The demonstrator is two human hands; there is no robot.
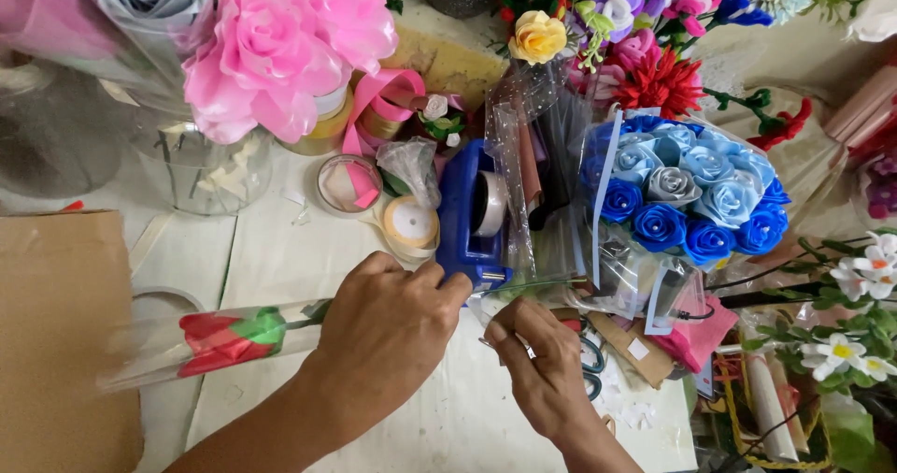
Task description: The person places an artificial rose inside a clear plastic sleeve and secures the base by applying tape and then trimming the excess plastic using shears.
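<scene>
my left hand (388,328): fingers clamped on the cellophane-sleeved red ribbon rose (224,339), lying across the white counter (280,267) to keep it steady. my right hand (542,370): fingers pinched at the blue tape dispenser (467,221), apparently on tape.

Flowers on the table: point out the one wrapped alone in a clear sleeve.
It is the red rose lying on its side under the left hand. The blue rose bouquet and the big pink flower stand farther back.
</scene>
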